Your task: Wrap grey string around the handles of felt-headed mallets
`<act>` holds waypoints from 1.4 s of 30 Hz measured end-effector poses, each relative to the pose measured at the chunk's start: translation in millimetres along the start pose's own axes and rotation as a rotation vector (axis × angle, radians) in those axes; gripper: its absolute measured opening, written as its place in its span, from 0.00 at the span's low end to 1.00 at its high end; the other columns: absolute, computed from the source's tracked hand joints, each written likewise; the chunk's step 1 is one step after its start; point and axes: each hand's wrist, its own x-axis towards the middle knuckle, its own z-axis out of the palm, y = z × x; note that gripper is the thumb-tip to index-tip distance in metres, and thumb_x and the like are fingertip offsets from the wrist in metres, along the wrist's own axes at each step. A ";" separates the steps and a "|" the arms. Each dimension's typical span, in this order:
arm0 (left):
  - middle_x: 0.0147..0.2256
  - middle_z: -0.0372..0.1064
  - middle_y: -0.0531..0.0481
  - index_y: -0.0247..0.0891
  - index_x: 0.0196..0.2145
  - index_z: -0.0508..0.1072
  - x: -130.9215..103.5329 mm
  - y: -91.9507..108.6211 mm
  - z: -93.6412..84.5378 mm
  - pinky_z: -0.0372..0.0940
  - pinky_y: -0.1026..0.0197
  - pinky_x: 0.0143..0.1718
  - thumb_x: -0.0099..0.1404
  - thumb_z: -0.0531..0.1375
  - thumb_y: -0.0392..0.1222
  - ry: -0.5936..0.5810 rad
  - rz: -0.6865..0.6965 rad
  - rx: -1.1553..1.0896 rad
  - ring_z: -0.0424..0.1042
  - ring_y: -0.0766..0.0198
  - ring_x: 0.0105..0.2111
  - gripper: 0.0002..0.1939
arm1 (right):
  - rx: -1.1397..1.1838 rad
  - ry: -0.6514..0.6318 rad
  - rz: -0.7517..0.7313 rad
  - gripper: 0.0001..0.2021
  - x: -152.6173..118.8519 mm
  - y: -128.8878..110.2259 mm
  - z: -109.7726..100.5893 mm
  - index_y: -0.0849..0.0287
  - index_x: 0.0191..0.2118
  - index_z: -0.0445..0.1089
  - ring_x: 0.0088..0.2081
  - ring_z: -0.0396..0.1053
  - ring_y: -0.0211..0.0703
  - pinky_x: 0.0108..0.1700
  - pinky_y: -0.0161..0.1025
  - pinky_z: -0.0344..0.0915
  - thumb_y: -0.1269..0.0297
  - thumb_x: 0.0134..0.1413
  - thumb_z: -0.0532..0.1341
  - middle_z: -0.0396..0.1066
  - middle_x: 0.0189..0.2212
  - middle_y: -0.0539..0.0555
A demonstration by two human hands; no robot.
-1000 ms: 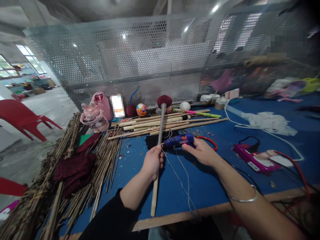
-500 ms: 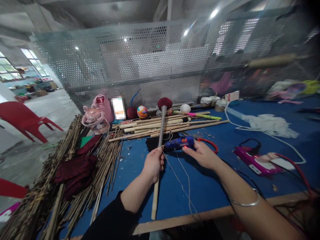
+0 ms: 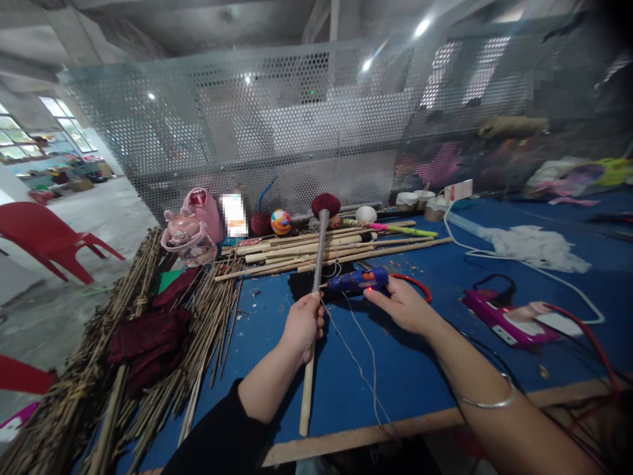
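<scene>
My left hand (image 3: 302, 324) is closed around a wooden stick (image 3: 307, 396), whose upper part is wrapped in grey and ends in a dark red round head (image 3: 326, 205). Fingers of my right hand (image 3: 403, 305) wrap the back of a blue glue gun (image 3: 359, 281) with a small red light. The gun's nozzle points left at the stick, just above my left fingertips; whether it touches is too small to tell. A thin grey cord (image 3: 363, 340) hangs from near the stick down over the table's front edge.
The blue table (image 3: 415, 389) bears bundled twigs (image 3: 198, 349) and dark red cloth (image 3: 148, 340) at left. Pale sticks (image 3: 287, 254), a colourful ball (image 3: 281, 222) and a pink bottle (image 3: 205, 214) lie behind. A purple power strip (image 3: 509, 320) with cables and white plastic (image 3: 537, 247) are at right.
My right hand and the glue gun have shifted slightly to the right and up. My left hand and the stick look unmoved.
</scene>
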 end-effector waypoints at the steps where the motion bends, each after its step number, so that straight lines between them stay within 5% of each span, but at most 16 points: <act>1: 0.19 0.51 0.60 0.37 0.37 0.65 0.0 0.0 -0.2 0.39 0.72 0.12 0.54 0.56 0.52 0.000 0.003 0.002 0.46 0.77 0.13 0.18 | 0.006 -0.012 -0.002 0.15 0.0 -0.8 0.1 0.62 0.40 0.68 0.36 0.68 0.47 0.40 0.41 0.64 0.57 0.53 0.52 0.72 0.33 0.56; 13: 0.19 0.51 0.60 0.37 0.36 0.65 -0.1 0.2 -0.2 0.39 0.72 0.12 0.53 0.56 0.53 -0.004 0.004 -0.002 0.47 0.78 0.13 0.18 | -0.003 -0.046 0.027 0.15 1.1 1.9 -1.8 0.62 0.37 0.69 0.32 0.68 0.45 0.36 0.39 0.65 0.56 0.53 0.53 0.72 0.29 0.55; 17: 0.19 0.51 0.60 0.36 0.38 0.65 -0.5 0.2 -0.8 0.39 0.72 0.12 0.53 0.56 0.53 0.006 -0.006 -0.010 0.46 0.78 0.13 0.20 | -0.026 0.045 0.038 0.15 -1.5 5.3 -11.3 0.62 0.39 0.68 0.35 0.69 0.47 0.38 0.40 0.64 0.57 0.51 0.54 0.72 0.33 0.56; 21: 0.20 0.52 0.59 0.36 0.38 0.65 -0.3 0.1 -1.1 0.40 0.72 0.13 0.52 0.57 0.54 0.005 -0.005 -0.012 0.47 0.77 0.14 0.21 | -0.180 0.121 0.006 0.19 -0.4 16.3 -44.8 0.61 0.45 0.66 0.38 0.69 0.48 0.41 0.40 0.63 0.65 0.42 0.58 0.71 0.38 0.55; 26: 0.20 0.52 0.59 0.37 0.39 0.65 0.4 -0.9 -1.1 0.40 0.72 0.13 0.51 0.57 0.55 0.021 -0.013 -0.007 0.47 0.77 0.14 0.22 | -0.575 0.369 0.053 0.20 21.6 61.1 -114.9 0.64 0.44 0.67 0.44 0.66 0.51 0.46 0.40 0.59 0.73 0.40 0.56 0.68 0.44 0.62; 29: 0.20 0.52 0.59 0.36 0.39 0.66 0.7 -0.8 -1.0 0.39 0.72 0.13 0.51 0.57 0.56 0.022 -0.010 0.001 0.47 0.77 0.14 0.23 | -0.775 0.217 0.156 0.20 38.4 92.1 -138.5 0.64 0.47 0.66 0.44 0.65 0.53 0.43 0.42 0.59 0.72 0.44 0.56 0.68 0.44 0.64; 33: 0.19 0.52 0.59 0.36 0.39 0.66 0.3 0.2 -1.2 0.39 0.72 0.13 0.51 0.57 0.55 0.019 -0.008 0.001 0.47 0.77 0.14 0.23 | -0.938 -0.009 0.299 0.19 49.6 113.2 -121.9 0.61 0.47 0.65 0.43 0.65 0.57 0.40 0.47 0.58 0.71 0.47 0.54 0.69 0.42 0.63; 38: 0.20 0.52 0.59 0.36 0.39 0.65 -0.6 1.0 -1.2 0.39 0.72 0.13 0.51 0.57 0.55 0.016 -0.001 -0.002 0.46 0.77 0.14 0.23 | -0.906 -0.088 0.462 0.22 49.4 126.4 -77.7 0.62 0.48 0.62 0.47 0.62 0.59 0.41 0.51 0.58 0.73 0.43 0.53 0.66 0.45 0.65; 42: 0.19 0.51 0.60 0.36 0.39 0.65 0.3 0.6 -1.2 0.38 0.72 0.13 0.50 0.58 0.56 0.008 -0.007 -0.011 0.46 0.77 0.14 0.24 | -0.776 -0.180 0.603 0.20 54.0 129.1 -72.6 0.63 0.46 0.63 0.45 0.64 0.57 0.39 0.47 0.61 0.73 0.43 0.53 0.65 0.46 0.66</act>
